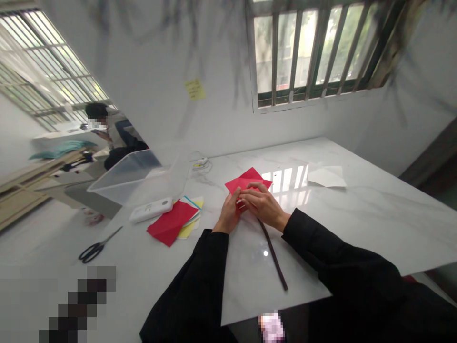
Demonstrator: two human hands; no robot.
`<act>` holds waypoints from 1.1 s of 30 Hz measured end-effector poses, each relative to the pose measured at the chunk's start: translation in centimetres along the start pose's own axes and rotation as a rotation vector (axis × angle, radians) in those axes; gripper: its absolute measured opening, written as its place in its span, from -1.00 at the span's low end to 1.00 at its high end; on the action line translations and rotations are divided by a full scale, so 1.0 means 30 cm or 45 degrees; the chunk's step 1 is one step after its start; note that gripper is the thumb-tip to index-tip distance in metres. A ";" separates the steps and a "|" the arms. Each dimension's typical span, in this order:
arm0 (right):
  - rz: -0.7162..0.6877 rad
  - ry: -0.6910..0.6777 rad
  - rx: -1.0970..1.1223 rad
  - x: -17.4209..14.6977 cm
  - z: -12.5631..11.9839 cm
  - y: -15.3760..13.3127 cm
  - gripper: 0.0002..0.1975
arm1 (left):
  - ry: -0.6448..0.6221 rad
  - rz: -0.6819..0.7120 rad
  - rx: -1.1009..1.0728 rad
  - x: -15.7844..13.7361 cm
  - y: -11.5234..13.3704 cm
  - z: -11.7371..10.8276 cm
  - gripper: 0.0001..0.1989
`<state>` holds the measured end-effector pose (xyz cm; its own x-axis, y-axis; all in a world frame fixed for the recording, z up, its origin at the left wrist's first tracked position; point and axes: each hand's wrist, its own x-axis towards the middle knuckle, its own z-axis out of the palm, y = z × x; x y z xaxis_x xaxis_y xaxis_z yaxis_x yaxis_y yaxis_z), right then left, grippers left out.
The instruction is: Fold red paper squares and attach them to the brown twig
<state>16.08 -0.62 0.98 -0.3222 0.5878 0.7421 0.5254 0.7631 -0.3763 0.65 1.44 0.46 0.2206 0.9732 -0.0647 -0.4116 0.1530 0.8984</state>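
A sheet of red paper (252,175), partly folded, is between my two hands over the white marbled table. My left hand (230,212) grips its near left edge, thumb and fingers closed on it. From the right, my right hand (264,205) lies across the near edge with its fingers bent over the paper and close to the left fingertips. Both hands hide the near part of the sheet. Under my right hand starts a thin dark strip (274,255) that lies on the table toward me; its far end is hidden.
Left of my hands lie stacked coloured papers (173,223), a white flat device (152,210) and black-handled scissors (94,250). A clear plastic bin (124,178) stands behind them. White paper (326,176) rests at the right. A seated person (117,128) is at the far left.
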 end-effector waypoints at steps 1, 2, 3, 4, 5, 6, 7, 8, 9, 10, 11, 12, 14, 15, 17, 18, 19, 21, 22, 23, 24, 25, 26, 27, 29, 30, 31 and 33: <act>0.008 -0.030 0.047 -0.002 0.014 -0.024 -0.74 | 0.074 0.044 0.005 0.011 -0.007 -0.010 -0.56; 0.037 -0.023 0.091 -0.004 0.018 -0.038 -0.75 | 0.146 0.094 0.012 0.022 -0.013 -0.023 -0.60; 0.084 0.017 0.135 -0.007 0.014 -0.044 -0.74 | 0.203 0.130 0.015 0.034 -0.016 -0.036 -0.63; 0.151 0.086 0.183 -0.009 0.004 -0.041 -0.72 | 0.253 0.150 0.007 0.044 -0.016 -0.048 -0.65; 0.241 0.176 0.236 -0.011 -0.008 -0.029 -0.69 | 0.292 0.159 -0.012 0.051 -0.013 -0.059 -0.65; 0.352 0.281 0.297 -0.014 -0.020 -0.010 -0.66 | 0.315 0.160 -0.042 0.057 -0.008 -0.068 -0.65; 0.487 0.385 0.370 -0.017 -0.029 0.015 -0.63 | 0.324 0.162 -0.081 0.059 -0.001 -0.075 -0.64; 0.641 0.483 0.462 -0.022 -0.034 0.044 -0.61 | 0.320 0.170 -0.122 0.060 0.007 -0.080 -0.62; 0.803 0.557 0.578 -0.026 -0.035 0.076 -0.59 | 0.306 0.180 -0.158 0.060 0.014 -0.082 -0.60; 0.963 0.586 0.721 -0.031 -0.033 0.108 -0.58 | 0.290 0.190 -0.187 0.058 0.020 -0.083 -0.57; 1.104 0.564 0.884 -0.036 -0.028 0.137 -0.56 | 0.284 0.197 -0.205 0.057 0.024 -0.083 -0.55; 1.202 0.472 1.053 -0.041 -0.022 0.162 -0.55 | 0.292 0.199 -0.206 0.056 0.026 -0.081 -0.53; 1.242 0.144 1.366 -0.047 -0.013 0.194 -0.52 | 0.342 0.210 -0.152 0.055 0.022 -0.076 -0.49; 1.209 -0.024 1.484 -0.049 -0.011 0.201 -0.51 | 0.372 0.230 -0.097 0.055 0.017 -0.072 -0.49; 1.137 -0.236 1.621 -0.048 -0.011 0.202 -0.49 | 0.398 0.280 0.054 0.054 0.005 -0.061 -0.50; 1.126 -0.268 1.649 -0.047 -0.012 0.200 -0.48 | 0.385 0.305 0.135 0.051 0.000 -0.054 -0.53; 1.132 -0.264 1.659 -0.046 -0.011 0.197 -0.47 | 0.362 0.329 0.213 0.048 -0.005 -0.047 -0.57; 1.159 -0.209 1.657 -0.044 -0.006 0.193 -0.49 | 0.313 0.377 0.352 0.040 -0.012 -0.032 -0.66; 1.172 -0.175 1.656 -0.044 -0.002 0.193 -0.51 | 0.297 0.403 0.411 0.036 -0.014 -0.025 -0.69; 1.183 -0.148 1.656 -0.045 0.004 0.195 -0.52 | 0.282 0.420 0.461 0.032 -0.015 -0.020 -0.71; 1.191 -0.129 1.653 -0.046 0.010 0.197 -0.53 | 0.263 0.419 0.497 0.029 -0.014 -0.016 -0.71; 1.192 -0.122 1.643 -0.048 0.015 0.199 -0.53 | 0.242 0.399 0.510 0.027 -0.013 -0.013 -0.69; 1.187 -0.128 1.623 -0.049 0.019 0.200 -0.53 | 0.225 0.364 0.500 0.025 -0.011 -0.012 -0.65; 1.175 -0.141 1.589 -0.051 0.021 0.201 -0.53 | 0.218 0.325 0.469 0.023 -0.008 -0.013 -0.61; 1.134 -0.179 1.477 -0.054 0.020 0.199 -0.52 | 0.218 0.262 0.378 0.020 0.001 -0.015 -0.57; 1.108 -0.199 1.410 -0.054 0.017 0.197 -0.51 | 0.208 0.239 0.334 0.018 0.006 -0.016 -0.56; 1.083 -0.217 1.350 -0.054 0.014 0.194 -0.51 | 0.185 0.216 0.296 0.016 0.011 -0.018 -0.51; 1.044 -0.246 1.272 -0.053 0.005 0.187 -0.50 | 0.117 0.155 0.235 0.011 0.019 -0.019 -0.32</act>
<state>19.43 2.77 -2.40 -0.3403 0.9394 0.0419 -0.1595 -0.0138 -0.9871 -0.01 1.94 0.71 0.0942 0.9954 0.0170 -0.2600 0.0081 0.9656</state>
